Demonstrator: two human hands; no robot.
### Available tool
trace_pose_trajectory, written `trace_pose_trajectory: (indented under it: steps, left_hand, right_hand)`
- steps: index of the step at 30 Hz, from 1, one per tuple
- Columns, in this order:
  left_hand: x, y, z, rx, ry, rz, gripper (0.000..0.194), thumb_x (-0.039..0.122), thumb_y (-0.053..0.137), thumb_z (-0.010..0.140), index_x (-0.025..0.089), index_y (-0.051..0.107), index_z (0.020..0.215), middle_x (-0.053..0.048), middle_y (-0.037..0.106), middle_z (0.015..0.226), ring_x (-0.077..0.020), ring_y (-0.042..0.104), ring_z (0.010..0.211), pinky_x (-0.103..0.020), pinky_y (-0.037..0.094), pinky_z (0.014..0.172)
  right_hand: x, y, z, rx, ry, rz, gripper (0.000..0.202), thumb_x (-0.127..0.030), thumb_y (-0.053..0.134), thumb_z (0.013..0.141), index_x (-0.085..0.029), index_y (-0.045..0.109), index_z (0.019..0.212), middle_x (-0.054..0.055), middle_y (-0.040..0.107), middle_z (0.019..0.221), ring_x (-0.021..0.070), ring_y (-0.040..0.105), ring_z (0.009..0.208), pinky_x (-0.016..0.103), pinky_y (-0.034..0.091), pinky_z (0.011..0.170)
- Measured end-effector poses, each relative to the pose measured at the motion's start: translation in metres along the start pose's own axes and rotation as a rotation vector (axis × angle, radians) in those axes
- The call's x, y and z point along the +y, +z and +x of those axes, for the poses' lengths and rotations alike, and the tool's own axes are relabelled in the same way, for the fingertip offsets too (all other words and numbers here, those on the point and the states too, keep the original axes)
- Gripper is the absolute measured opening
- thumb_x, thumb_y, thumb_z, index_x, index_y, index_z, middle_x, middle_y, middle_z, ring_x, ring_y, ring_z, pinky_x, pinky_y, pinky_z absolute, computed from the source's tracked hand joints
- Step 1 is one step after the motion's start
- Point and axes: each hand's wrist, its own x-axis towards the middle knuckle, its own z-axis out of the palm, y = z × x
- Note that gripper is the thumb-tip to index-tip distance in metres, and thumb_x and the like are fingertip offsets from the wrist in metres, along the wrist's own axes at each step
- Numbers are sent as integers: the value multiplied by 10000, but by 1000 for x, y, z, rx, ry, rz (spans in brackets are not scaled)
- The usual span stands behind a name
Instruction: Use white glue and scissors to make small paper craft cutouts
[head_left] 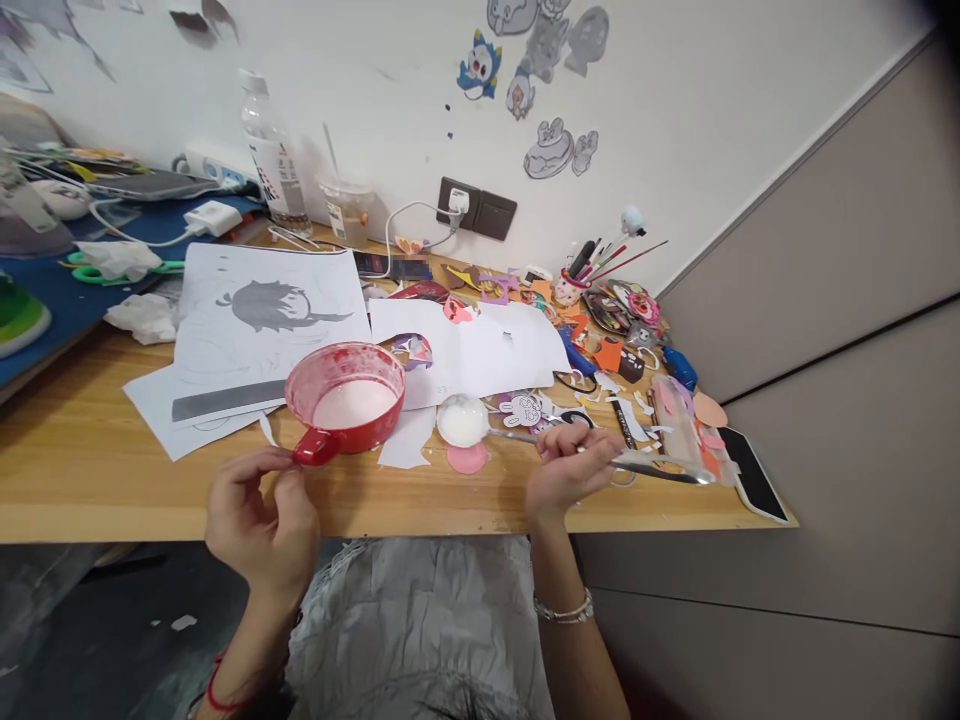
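Note:
A red pot (346, 438) with white liquid (354, 403) inside stands at the centre left of the desk, its short handle pointing toward me. My left hand (262, 520) is at the end of that handle, its fingers curled and touching the tip. To the right, my right hand (571, 468) is closed around the long metal handle of a ladle (463, 421). White liquid fills the ladle's bowl, which is beside the pot over white paper and a pink paper circle (467, 459). The ladle's handle reaches out to the right past my fingers.
Drawing sheets (274, 320) lie behind the pot. Paper scraps, a pen cup (570, 288) and a phone (754, 474) are at the right. A plastic bottle (276, 165) and a drink cup (347, 212) stand by the wall. The desk's front edge is close to me.

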Motion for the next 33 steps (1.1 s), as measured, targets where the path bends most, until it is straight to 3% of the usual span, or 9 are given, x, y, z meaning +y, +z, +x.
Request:
trace_pose_trajectory:
  steps: [3,9,13,18,24,27,30,33]
  left_hand:
    - [-3,0,0,11,15,-2,128,79,571,635,134,575,751,-17,552,739,-123,549,710,-292,458,711]
    - [-4,0,0,6,25,-13,130,70,571,637,132,579,751,-19,552,731,-121,551,699,-276,457,703]
    - [-2,0,0,9,29,-15,142,59,567,635,132,581,755,-20,551,736,-120,552,705,-268,455,706]
    - [-2,-1,0,2,26,-20,139,67,566,635,137,581,755,-18,549,734,-119,549,694,-271,457,700]
    - [-2,-1,-1,5,6,-12,136,80,575,631,141,576,753,-19,552,736,-131,556,710,-288,458,713]
    - [-2,0,-1,10,-4,-5,131,93,577,633,145,577,753,-15,547,737,-131,555,705,-290,460,710]
    - [-2,0,0,15,-6,1,112,112,583,629,150,574,734,-10,545,721,-131,550,680,-290,460,689]
    - [-1,0,0,10,-9,6,110,119,580,626,153,574,730,-11,550,720,-137,551,680,-298,462,686]
  right_hand:
    - [1,5,-4,-11,26,17,377,-446,328,925,-221,244,634,-105,194,458,56,228,371,192,294,377]
    - [-3,-7,11,43,13,-37,401,-440,323,925,-217,242,602,-103,200,435,52,213,355,186,254,349]
    - [4,5,8,16,35,-39,412,-461,314,922,-220,228,599,-97,227,448,55,257,365,194,282,362]
    - [-3,10,-1,-85,113,34,378,-443,366,913,-222,250,629,-112,203,444,49,211,340,179,247,333]
    - [3,11,7,-9,64,-46,422,-468,303,922,-221,214,593,-99,213,451,50,257,359,189,275,352]
    - [6,17,4,-47,109,-22,397,-456,316,920,-222,225,613,-108,203,453,46,242,353,185,282,353]
    - [-3,10,3,-105,183,-6,375,-452,349,911,-224,237,636,-117,192,454,40,215,343,174,259,342]
    - [-16,-8,9,-76,151,-39,368,-453,358,908,-224,243,643,-119,188,444,40,190,334,165,215,330]
